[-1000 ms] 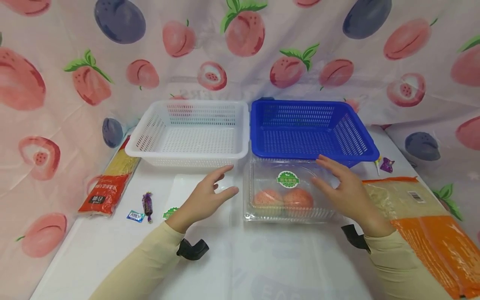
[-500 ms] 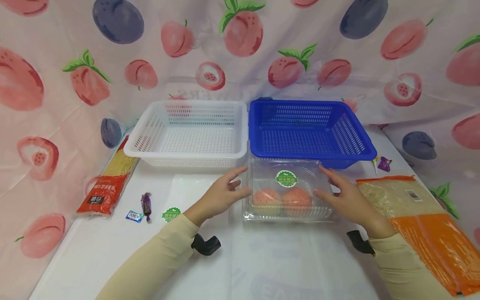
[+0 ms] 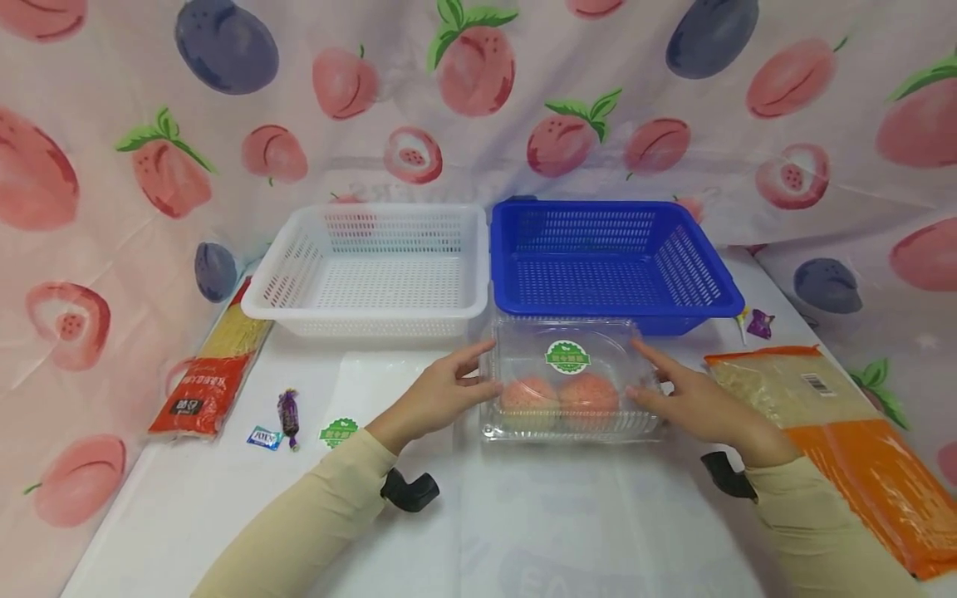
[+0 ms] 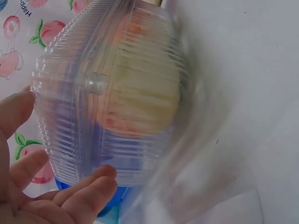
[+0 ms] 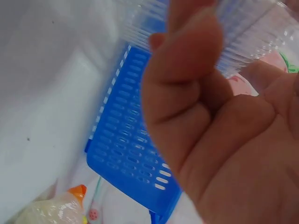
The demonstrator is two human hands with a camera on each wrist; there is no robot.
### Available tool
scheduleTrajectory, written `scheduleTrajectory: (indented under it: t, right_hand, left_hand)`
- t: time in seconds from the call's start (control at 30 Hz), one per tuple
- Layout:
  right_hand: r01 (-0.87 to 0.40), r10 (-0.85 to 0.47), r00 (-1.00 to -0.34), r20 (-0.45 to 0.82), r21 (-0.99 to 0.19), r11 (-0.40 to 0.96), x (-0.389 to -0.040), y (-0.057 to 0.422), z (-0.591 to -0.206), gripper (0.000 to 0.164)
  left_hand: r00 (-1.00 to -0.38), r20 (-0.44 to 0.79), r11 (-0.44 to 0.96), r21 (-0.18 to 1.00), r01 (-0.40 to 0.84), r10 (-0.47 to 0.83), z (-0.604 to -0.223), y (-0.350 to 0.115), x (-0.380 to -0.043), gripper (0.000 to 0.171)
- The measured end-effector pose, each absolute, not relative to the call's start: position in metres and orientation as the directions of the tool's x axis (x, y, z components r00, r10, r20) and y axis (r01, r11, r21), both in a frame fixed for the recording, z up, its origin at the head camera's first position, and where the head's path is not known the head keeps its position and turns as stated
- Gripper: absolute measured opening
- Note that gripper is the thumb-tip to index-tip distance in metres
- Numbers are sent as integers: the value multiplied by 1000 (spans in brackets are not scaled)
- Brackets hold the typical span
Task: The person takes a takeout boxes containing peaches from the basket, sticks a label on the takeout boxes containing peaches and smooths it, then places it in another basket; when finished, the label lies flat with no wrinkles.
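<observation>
A clear plastic clamshell box [image 3: 568, 378] with a green sticker and two pink-orange round fruits inside stands on the white table [image 3: 561, 515], just in front of the blue basket [image 3: 620, 309]. My left hand [image 3: 474, 371] grips its left end, thumb on the top edge and fingers on the side. My right hand [image 3: 649, 374] grips the right end the same way. The left wrist view shows the ribbed box [image 4: 117, 93] close up, with my fingers [image 4: 88, 191] under its edge. In the right wrist view my right hand [image 5: 224, 140] lies against the box [image 5: 243, 42], beside the blue basket [image 5: 131, 149].
A white basket [image 3: 374, 311] stands left of the blue one, both with nothing inside. A flat clear pack [image 3: 374, 390] with a green sticker lies by my left hand. At the left lie a noodle packet [image 3: 209, 374] and two sweets [image 3: 287, 411]. An orange bag [image 3: 837, 440] lies at the right.
Both hands have closed in from either side and now hold the ends of the clear box. The box has stayed where it was.
</observation>
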State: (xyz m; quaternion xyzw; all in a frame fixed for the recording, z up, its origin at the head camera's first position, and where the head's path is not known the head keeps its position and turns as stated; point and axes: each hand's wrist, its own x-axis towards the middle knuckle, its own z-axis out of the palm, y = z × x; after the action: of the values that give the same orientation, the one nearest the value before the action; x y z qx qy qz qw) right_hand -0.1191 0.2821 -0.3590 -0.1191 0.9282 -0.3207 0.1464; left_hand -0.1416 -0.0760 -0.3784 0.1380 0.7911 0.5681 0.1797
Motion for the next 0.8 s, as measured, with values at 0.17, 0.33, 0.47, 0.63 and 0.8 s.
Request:
scheduleTrajectory:
  t: [0.17,0.33,0.47,0.63,0.8]
  right_hand:
    - [-57,-298,-922,-246,-676,735,-113,279,-356,80]
    - [-67,-269,-943,-195,-683,728,-102,277,-348,75]
    - [-83,-253,-954,-159,-670,737,-94,277,-340,71]
    - [-93,-235,-963,-131,-657,748,-87,279,-330,68]
    - [-100,-207,-973,-99,-633,768,-84,286,-317,67]
  left_hand:
    - [-893,-152,365,931,15,423,-374,-78,-136,70]
    - [-896,-142,400,915,43,420,-364,-80,-128,70]
    - [-898,-140,414,909,51,417,-354,-79,-123,69]
    - [-900,-121,455,886,93,418,-342,-77,-120,68]
    - [-888,-100,462,877,135,449,-328,-72,-122,69]
